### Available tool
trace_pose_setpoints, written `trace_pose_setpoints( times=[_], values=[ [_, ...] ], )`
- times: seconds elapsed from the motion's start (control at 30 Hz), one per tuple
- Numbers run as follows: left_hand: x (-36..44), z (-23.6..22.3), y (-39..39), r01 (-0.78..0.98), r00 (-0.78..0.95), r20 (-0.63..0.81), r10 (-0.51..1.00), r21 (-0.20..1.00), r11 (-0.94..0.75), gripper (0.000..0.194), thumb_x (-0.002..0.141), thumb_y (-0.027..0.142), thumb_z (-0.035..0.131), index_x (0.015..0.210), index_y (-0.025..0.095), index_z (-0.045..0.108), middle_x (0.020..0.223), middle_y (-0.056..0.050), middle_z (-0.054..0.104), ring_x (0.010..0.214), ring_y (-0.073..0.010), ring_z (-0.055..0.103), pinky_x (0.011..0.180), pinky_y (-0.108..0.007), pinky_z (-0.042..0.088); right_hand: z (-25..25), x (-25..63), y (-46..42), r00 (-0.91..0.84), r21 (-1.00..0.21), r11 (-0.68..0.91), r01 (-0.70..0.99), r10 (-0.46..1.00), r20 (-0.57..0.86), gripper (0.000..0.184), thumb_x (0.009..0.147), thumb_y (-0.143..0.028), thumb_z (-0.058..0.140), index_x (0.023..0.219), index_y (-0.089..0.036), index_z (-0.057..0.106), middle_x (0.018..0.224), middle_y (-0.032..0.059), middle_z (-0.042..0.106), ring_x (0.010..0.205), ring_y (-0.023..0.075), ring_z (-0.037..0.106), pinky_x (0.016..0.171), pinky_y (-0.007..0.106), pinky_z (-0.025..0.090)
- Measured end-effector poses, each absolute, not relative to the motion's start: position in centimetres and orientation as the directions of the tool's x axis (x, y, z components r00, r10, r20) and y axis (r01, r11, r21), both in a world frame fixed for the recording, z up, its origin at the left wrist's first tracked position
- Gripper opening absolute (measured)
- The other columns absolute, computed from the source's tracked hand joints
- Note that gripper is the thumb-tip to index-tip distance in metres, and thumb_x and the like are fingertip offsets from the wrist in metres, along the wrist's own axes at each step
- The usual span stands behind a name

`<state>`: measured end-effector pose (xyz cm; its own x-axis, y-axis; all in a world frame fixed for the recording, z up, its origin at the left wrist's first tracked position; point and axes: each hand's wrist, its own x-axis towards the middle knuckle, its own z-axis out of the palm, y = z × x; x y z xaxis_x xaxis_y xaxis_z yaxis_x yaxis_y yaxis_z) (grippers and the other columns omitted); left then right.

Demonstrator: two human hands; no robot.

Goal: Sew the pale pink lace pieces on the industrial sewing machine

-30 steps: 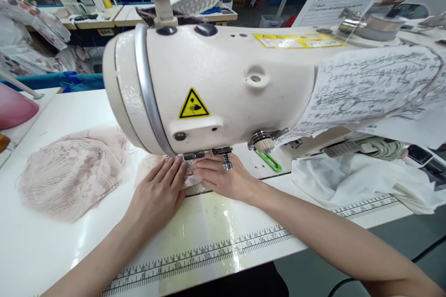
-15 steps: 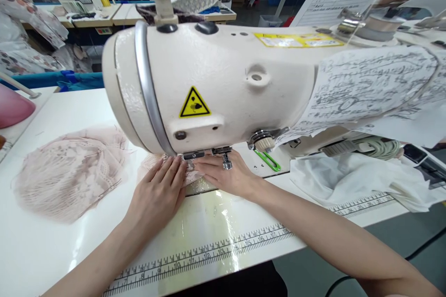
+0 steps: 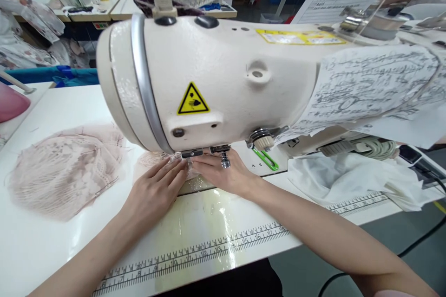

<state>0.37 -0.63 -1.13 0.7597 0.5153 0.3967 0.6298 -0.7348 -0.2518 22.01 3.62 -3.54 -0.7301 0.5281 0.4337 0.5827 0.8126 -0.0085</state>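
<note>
My left hand lies flat, fingers stretched out and close together, on a piece of pale pink lace fabric beneath the sewing machine head. From the other side my right hand reaches under the head, its fingers stretched over the same lace near the needle area. A metal screw part hangs in front of it, and the machine hides some of its fingers. The stitching point is out of sight. To the left, another pale pink lace piece is spread on the white table.
A ruler strip runs along the table's front edge. Right of the hands lie a green thread snipper and a white cloth. Handwritten paper covers part of the machine arm. A pink rounded object stands at far left.
My left hand has turned slightly, its fingers pointing more to the right toward the right hand. The right hand stays nearly in place on the lace. The view has shifted a little.
</note>
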Motion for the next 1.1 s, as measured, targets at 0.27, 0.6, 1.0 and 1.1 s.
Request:
trace_pose_setpoints(
  times=[0.27, 0.6, 1.0, 1.1],
  values=[
    [0.1, -0.7, -0.2, 0.676, 0.713, 0.402, 0.575, -0.176, -0.716, 0.026, 0.094, 0.014, 0.042, 0.098, 0.009, 0.067, 0.114, -0.013, 0.070, 0.105, -0.0237, 0.067, 0.097, -0.039, 0.052, -3.5, 21.3, 1.9, -0.677, 0.085, 0.784, 0.615, 0.469, 0.568, 0.019, 0.093, -0.011, 0.049, 0.094, -0.021, 0.065, 0.098, -0.0020, 0.069, 0.083, 0.0109, 0.059, 0.065, 0.028, 0.037],
    [0.3, -0.6, -0.2, 0.694, 0.706, 0.395, 0.589, -0.215, -0.688, 0.028, 0.093, 0.014, 0.040, 0.103, 0.006, 0.065, 0.115, -0.015, 0.069, 0.103, -0.0236, 0.068, 0.094, -0.038, 0.054, -3.3, 20.9, 2.2, -0.614, 0.058, 0.793, 0.606, 0.420, 0.668, 0.020, 0.093, -0.010, 0.048, 0.084, -0.020, 0.064, 0.085, -0.0045, 0.070, 0.082, 0.0091, 0.058, 0.070, 0.027, 0.037],
    [0.3, 0.0, -0.9, 0.707, 0.660, 0.467, 0.589, -0.120, -0.697, 0.008, 0.086, 0.013, 0.050, 0.086, 0.016, 0.058, 0.085, -0.004, 0.071, 0.077, -0.0186, 0.066, 0.082, -0.038, 0.048, -2.9, 21.2, 2.3, -0.665, -0.129, 0.891, 0.434, 0.414, 0.622, 0.017, 0.091, -0.010, 0.044, 0.083, -0.018, 0.056, 0.078, -0.0025, 0.065, 0.078, 0.0098, 0.056, 0.067, 0.025, 0.040],
    [0.2, 0.1, -1.0, 0.689, 0.673, 0.447, 0.589, -0.089, -0.720, 0.011, 0.088, 0.013, 0.048, 0.081, 0.017, 0.054, 0.068, 0.003, 0.063, 0.058, -0.0130, 0.058, 0.074, -0.035, 0.044, -2.8, 21.3, 2.2, -0.690, -0.143, 0.919, 0.366, 0.371, 0.621, 0.016, 0.090, -0.006, 0.045, 0.085, -0.018, 0.054, 0.074, -0.0030, 0.063, 0.079, 0.0103, 0.056, 0.068, 0.024, 0.043]
  ],
)
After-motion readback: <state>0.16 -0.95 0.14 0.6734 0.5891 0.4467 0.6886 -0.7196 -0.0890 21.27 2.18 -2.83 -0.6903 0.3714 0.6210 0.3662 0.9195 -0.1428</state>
